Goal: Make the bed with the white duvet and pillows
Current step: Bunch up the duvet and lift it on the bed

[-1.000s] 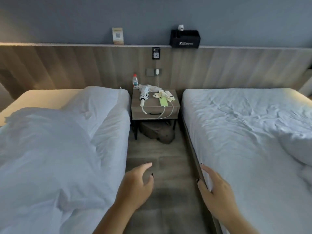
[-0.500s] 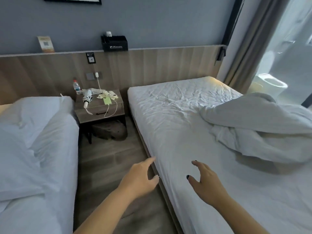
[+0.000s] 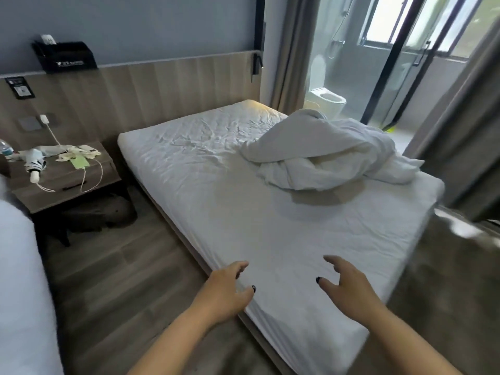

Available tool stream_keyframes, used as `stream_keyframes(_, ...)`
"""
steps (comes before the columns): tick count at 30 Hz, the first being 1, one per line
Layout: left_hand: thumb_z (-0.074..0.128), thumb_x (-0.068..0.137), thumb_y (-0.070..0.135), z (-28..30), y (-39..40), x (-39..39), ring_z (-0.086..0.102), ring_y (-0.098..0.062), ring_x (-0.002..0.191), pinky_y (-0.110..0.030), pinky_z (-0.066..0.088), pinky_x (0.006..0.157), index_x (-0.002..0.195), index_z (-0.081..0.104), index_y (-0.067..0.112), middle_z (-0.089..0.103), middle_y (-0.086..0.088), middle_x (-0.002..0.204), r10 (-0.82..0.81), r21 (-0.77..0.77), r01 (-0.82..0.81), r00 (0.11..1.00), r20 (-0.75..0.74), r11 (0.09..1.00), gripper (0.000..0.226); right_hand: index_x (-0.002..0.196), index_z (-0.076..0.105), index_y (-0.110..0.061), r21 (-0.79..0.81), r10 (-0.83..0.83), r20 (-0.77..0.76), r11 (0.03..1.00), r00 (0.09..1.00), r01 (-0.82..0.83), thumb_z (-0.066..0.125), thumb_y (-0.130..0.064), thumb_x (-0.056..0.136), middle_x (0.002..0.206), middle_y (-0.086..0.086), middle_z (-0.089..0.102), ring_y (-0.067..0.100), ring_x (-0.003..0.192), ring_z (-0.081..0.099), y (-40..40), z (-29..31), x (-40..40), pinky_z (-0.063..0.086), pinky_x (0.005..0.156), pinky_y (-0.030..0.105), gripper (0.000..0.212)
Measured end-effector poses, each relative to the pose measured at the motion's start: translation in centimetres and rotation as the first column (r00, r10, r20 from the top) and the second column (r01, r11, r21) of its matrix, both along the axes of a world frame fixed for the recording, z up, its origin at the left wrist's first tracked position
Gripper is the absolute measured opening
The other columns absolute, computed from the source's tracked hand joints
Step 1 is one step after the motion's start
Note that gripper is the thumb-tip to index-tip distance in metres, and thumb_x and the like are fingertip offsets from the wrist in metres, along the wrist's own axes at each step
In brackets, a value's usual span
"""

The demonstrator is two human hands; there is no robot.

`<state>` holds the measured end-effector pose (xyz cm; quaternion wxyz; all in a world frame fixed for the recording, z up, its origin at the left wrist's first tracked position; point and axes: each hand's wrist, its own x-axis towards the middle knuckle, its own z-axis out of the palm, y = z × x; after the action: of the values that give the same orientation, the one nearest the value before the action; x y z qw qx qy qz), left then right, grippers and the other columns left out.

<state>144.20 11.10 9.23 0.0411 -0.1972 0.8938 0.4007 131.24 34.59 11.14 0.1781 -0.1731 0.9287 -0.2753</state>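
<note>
While the duvet (image 3: 327, 155) lies bunched on the bed (image 3: 216, 190), unspread (no pillows show there), left hand (image 3: 226, 290) and right hand (image 3: 349, 289) hover released, grasping nothing.

A twin hotel bedroom is shown. Two single beds are set side by side against one long wood-panelled headboard wall (image 3: 167, 87): a white-sheeted mattress (image 3: 243, 212) with a crumpled white duvet (image 3: 324, 158) heaped on it, and the white edge of a second bed (image 3: 19, 280) at the left. Between them a small grey wooden bedside table (image 3: 67, 182) is placed. A black branded box (image 3: 66, 59) is kept on the ledge above. Behind glass doors with black frames (image 3: 389, 63), a white toilet (image 3: 327, 100) is seen, and grey curtains (image 3: 460, 147) are hung beside them.
</note>
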Motion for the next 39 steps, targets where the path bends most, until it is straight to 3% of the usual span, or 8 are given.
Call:
stream_keyframes(7,0.062,0.092,0.035,0.5,10.6,-5.3,0.052,0.005,0.119,-0.02,0.043,0.1,0.141,0.046,0.03,0.051,0.017,0.138,-0.09,0.041,0.092,0.995,-0.035,0.995,0.052,0.151,0.016,-0.027,-0.181,-0.138,0.065,0.972,0.988,0.148,0.064,-0.023,0.091,0.151,0.0,0.037,0.019,0.132,0.044,10.4,2.7,-2.4,0.037,0.102,0.027,0.077)
stream_keyframes(12,0.07,0.088,0.026,0.4,21.1,-12.0,0.061,0.006,0.103,-0.013,0.046,0.088,0.125,0.057,0.032,0.061,0.017,0.124,0.042,0.153,-0.021,0.99,-0.134,0.988,0.04,0.15,0.024,-0.029,-0.249,-0.086,-0.007,0.965,0.996,0.082,0.061,-0.027,0.093,0.151,-0.01,0.034,0.009,0.134,0.04,20.3,5.5,-8.0,0.037,0.109,0.03,0.068)
stream_keyframes(16,0.07,0.088,0.026,0.9,30.5,-17.8,0.061,0.004,0.102,-0.009,0.043,0.078,0.129,0.056,0.028,0.062,0.015,0.123,0.09,0.193,-0.057,0.983,-0.163,0.979,0.043,0.148,0.03,-0.027,-0.212,-0.045,-0.083,0.977,0.996,0.027,0.061,-0.03,0.092,0.151,-0.011,0.035,0.008,0.136,0.038,29.4,7.0,-13.9,0.034,0.113,0.031,0.065)
stream_keyframes(21,0.07,0.088,0.028,2.6,38.2,-24.6,0.061,-0.001,0.104,-0.015,0.044,0.085,0.133,0.054,0.027,0.06,0.012,0.125,0.041,0.142,-0.016,0.984,-0.173,0.99,0.048,0.146,0.034,-0.026,-0.145,-0.048,-0.058,0.989,0.997,0.039,0.062,-0.028,0.091,0.149,-0.006,0.039,0.011,0.137,0.037,38.2,7.5,-19.6,0.037,0.111,0.032,0.062)
stream_keyframes(28,0.066,0.091,0.03,3.1,40.5,-34.3,0.058,0.005,0.099,-0.008,0.043,0.074,0.142,0.044,0.029,0.057,0.014,0.126,0.037,0.105,-0.018,0.983,-0.178,0.994,0.055,0.146,0.035,-0.026,-0.131,0.012,-0.053,0.991,0.999,-0.019,0.061,-0.03,0.092,0.15,-0.007,0.037,0.012,0.136,0.037,41.6,7.0,-30.5,0.036,0.109,0.028,0.06)
stream_keyframes(32,0.067,0.09,0.031,1.4,40.4,-41.2,0.06,-0.001,0.102,-0.011,0.046,0.071,0.148,0.032,0.031,0.054,0.013,0.127,0.08,0.156,-0.053,0.982,-0.172,0.986,0.068,0.148,0.032,-0.029,-0.093,0.058,-0.026,0.994,0.998,-0.061,0.06,-0.032,0.093,0.149,-0.008,0.036,0.011,0.134,0.039,40.9,5.6,-37.7,0.037,0.105,0.024,0.062)
stream_keyframes(39,0.067,0.09,0.033,-0.6,40.1,-58.9,0.056,-0.008,0.113,-0.022,0.045,0.083,0.156,0.011,0.027,0.044,0.006,0.146,0.143,0.266,-0.11,0.984,-0.107,0.958,0.086,0.147,0.035,-0.025,0.013,0.022,-0.055,1.0,0.998,-0.022,0.062,-0.028,0.091,0.148,-0.006,0.037,0.015,0.124,0.049,41.1,5.2,-55.3,0.039,0.105,0.027,0.062)
